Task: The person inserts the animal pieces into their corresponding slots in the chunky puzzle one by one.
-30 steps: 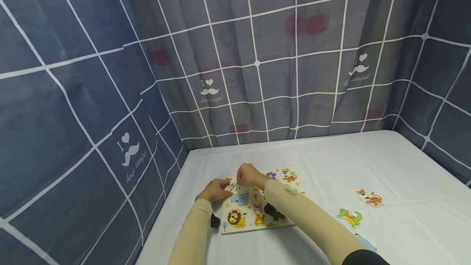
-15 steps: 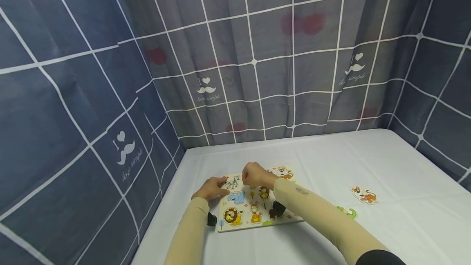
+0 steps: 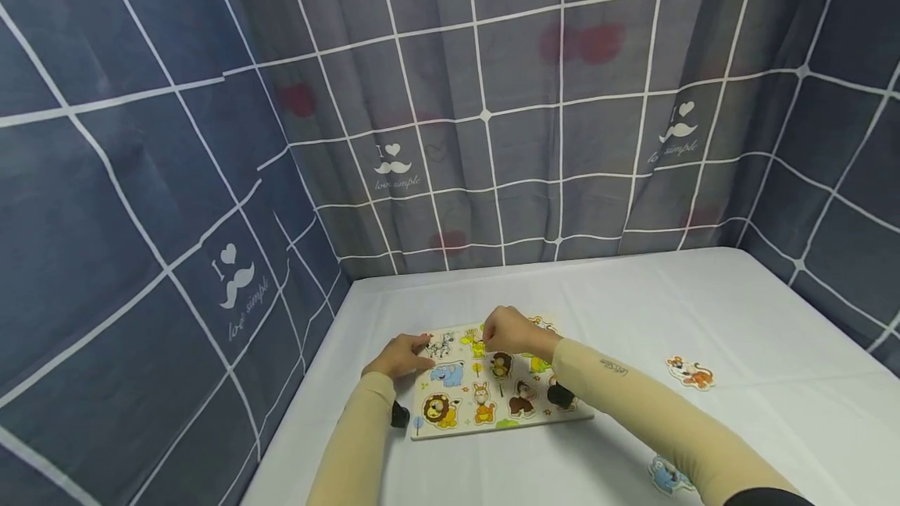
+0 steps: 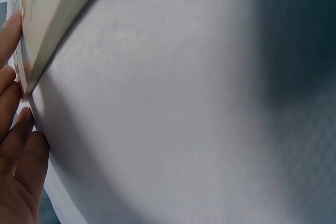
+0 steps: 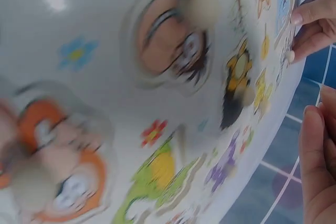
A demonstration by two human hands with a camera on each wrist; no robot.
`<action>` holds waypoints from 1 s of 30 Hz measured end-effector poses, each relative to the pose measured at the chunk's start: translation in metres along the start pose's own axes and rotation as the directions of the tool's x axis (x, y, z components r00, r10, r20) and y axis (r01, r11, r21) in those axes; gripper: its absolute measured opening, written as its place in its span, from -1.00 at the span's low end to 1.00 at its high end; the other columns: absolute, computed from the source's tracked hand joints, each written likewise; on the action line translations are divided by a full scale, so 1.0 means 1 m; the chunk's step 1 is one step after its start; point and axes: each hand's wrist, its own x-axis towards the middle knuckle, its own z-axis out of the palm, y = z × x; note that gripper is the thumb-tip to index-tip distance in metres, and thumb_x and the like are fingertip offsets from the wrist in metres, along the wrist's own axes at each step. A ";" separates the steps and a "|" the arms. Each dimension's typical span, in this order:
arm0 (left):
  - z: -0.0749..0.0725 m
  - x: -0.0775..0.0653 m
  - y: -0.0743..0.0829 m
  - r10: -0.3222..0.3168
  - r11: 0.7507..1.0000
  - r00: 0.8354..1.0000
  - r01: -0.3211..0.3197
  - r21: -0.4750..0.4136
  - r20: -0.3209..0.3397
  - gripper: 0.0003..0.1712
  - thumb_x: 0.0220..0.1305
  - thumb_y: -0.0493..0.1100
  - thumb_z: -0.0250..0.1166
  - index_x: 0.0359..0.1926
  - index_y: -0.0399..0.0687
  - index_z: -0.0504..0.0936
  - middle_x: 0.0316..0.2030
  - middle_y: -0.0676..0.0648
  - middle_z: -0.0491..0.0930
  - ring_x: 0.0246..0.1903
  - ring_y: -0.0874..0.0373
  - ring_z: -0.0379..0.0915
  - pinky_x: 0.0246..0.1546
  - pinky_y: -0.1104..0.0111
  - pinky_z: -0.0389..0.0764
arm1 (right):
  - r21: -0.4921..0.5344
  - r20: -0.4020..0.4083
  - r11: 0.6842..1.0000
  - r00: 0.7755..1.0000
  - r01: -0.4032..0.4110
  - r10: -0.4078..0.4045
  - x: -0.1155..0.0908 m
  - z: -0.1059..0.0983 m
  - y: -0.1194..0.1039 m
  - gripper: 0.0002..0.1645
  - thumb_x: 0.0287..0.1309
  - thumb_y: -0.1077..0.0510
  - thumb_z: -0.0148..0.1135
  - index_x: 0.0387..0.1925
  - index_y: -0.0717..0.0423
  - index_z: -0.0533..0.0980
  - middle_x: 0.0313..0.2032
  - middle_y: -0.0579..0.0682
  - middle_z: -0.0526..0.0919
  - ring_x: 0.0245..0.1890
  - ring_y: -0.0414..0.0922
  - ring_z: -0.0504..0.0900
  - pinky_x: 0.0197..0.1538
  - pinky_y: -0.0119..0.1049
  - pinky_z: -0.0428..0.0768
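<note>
A white animal puzzle board (image 3: 467,423) lies on the table, holding several knobbed pieces. Among them are a zebra (image 3: 441,345), a giraffe (image 3: 473,343), an elephant (image 3: 446,373) and a lion (image 3: 440,411). My left hand (image 3: 399,356) rests at the board's left edge, thumb and fingers extended beside the zebra and elephant. Along that edge run its fingers (image 4: 26,156) in the left wrist view. My right hand (image 3: 510,329) is over the back of the board, just right of the giraffe, fingers curled. Nothing shows between its thumb (image 5: 313,156) and fingers in the right wrist view.
To the right of the board lies a loose tiger piece (image 3: 691,372). A blue piece (image 3: 668,476) is partly covered by the right sleeve (image 3: 647,420). Grey checked curtains (image 3: 520,139) stand behind and beside the white table (image 3: 619,295).
My right hand has moved right along the board's back row, from the zebra past the giraffe, uncovering both. My left hand stays at the left edge. The loose crocodile piece is now hidden behind my right arm.
</note>
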 end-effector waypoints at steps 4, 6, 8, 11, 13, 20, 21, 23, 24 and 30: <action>0.000 0.000 0.001 0.000 1.000 1.000 0.000 0.002 -0.005 -0.21 0.16 -0.01 0.50 0.39 0.01 0.46 0.44 -0.17 0.34 0.46 -0.20 0.18 0.47 -0.11 0.21 | 0.011 -0.018 0.999 0.999 -0.033 0.033 -0.009 -0.008 0.009 -0.81 0.04 0.36 0.42 -0.62 0.17 0.67 -0.65 -0.11 0.61 -0.66 -0.26 0.38 -0.50 -0.41 0.41; -0.001 0.000 0.001 -0.003 1.000 1.000 0.003 0.004 -0.005 -0.21 0.16 -0.01 0.50 0.39 0.00 0.45 0.44 -0.17 0.34 0.46 -0.20 0.19 0.47 -0.10 0.21 | 0.026 -0.026 0.999 0.999 -0.041 0.042 -0.012 -0.011 0.012 -0.81 0.03 0.37 0.42 -0.62 0.15 0.67 -0.62 -0.10 0.64 -0.65 -0.26 0.39 -0.52 -0.41 0.42; -0.001 0.001 0.000 -0.001 1.000 1.000 0.001 0.008 -0.004 -0.22 0.16 -0.02 0.49 0.39 -0.02 0.45 0.44 -0.18 0.34 0.46 -0.20 0.19 0.46 -0.10 0.21 | 0.032 -0.024 0.998 0.998 -0.048 0.049 -0.016 -0.014 0.016 -0.82 0.02 0.36 0.42 -0.61 0.13 0.68 -0.60 -0.12 0.66 -0.64 -0.28 0.42 -0.52 -0.44 0.45; -0.001 0.001 -0.001 -0.005 1.000 1.000 0.005 -0.003 -0.001 -0.22 0.17 -0.04 0.49 0.39 -0.04 0.45 0.43 -0.19 0.34 0.46 -0.21 0.18 0.46 -0.09 0.22 | 0.040 -0.019 0.998 0.999 -0.042 0.043 -0.022 -0.018 0.022 -0.84 0.02 0.36 0.40 -0.61 0.16 0.68 -0.63 -0.13 0.64 -0.66 -0.29 0.39 -0.54 -0.46 0.43; 0.000 0.001 -0.001 0.002 1.000 1.000 -0.002 -0.013 0.000 -0.22 0.17 -0.05 0.49 0.39 -0.05 0.45 0.43 -0.20 0.35 0.46 -0.22 0.18 0.45 -0.09 0.24 | 0.039 -0.022 0.998 0.999 -0.045 0.046 -0.026 -0.022 0.025 -0.85 0.02 0.36 0.39 -0.60 0.17 0.68 -0.63 -0.13 0.63 -0.66 -0.29 0.38 -0.53 -0.46 0.42; -0.001 -0.002 0.001 0.008 1.000 1.000 -0.008 -0.011 0.003 -0.22 0.16 -0.06 0.50 0.39 -0.07 0.45 0.42 -0.22 0.36 0.44 -0.22 0.22 0.44 -0.08 0.27 | 0.027 -0.043 0.997 0.996 -0.077 0.078 -0.040 -0.038 0.037 -0.95 0.00 0.35 0.41 -0.51 0.19 0.71 -0.53 -0.08 0.70 -0.58 -0.26 0.48 -0.46 -0.41 0.51; -0.001 -0.003 0.002 0.007 1.000 1.000 -0.007 -0.010 0.004 -0.22 0.16 -0.06 0.50 0.38 -0.07 0.46 0.41 -0.22 0.37 0.44 -0.22 0.22 0.44 -0.08 0.27 | 0.022 -0.047 0.996 0.995 -0.084 0.085 -0.042 -0.041 0.039 -0.95 0.01 0.34 0.42 -0.50 0.18 0.71 -0.52 -0.08 0.71 -0.56 -0.25 0.49 -0.45 -0.40 0.52; -0.002 -0.003 0.002 0.009 1.000 1.000 -0.009 -0.009 0.005 -0.23 0.15 -0.07 0.50 0.38 -0.07 0.47 0.41 -0.23 0.37 0.43 -0.23 0.22 0.44 -0.09 0.27 | 0.013 -0.052 0.995 0.994 -0.100 0.100 -0.043 -0.045 0.044 -0.94 0.01 0.32 0.43 -0.51 0.15 0.71 -0.51 -0.09 0.71 -0.54 -0.24 0.50 -0.44 -0.40 0.52; -0.002 -0.003 0.003 0.009 1.000 1.000 -0.009 -0.010 0.006 -0.23 0.15 -0.07 0.50 0.38 -0.06 0.47 0.41 -0.23 0.37 0.44 -0.23 0.22 0.44 -0.09 0.27 | 0.008 -0.053 0.995 0.993 -0.101 0.101 -0.045 -0.047 0.047 -0.94 0.02 0.31 0.44 -0.51 0.14 0.72 -0.50 -0.09 0.72 -0.53 -0.24 0.51 -0.43 -0.40 0.53; -0.001 -0.002 0.004 -0.002 1.000 1.000 0.002 0.001 0.009 -0.22 0.16 -0.05 0.50 0.39 -0.03 0.46 0.42 -0.22 0.36 0.44 -0.23 0.20 0.45 -0.10 0.24 | -0.013 -0.045 0.996 0.995 -0.093 0.092 -0.054 -0.059 0.064 -0.96 -0.01 0.32 0.42 -0.50 0.15 0.73 -0.52 -0.11 0.73 -0.52 -0.25 0.55 -0.42 -0.40 0.57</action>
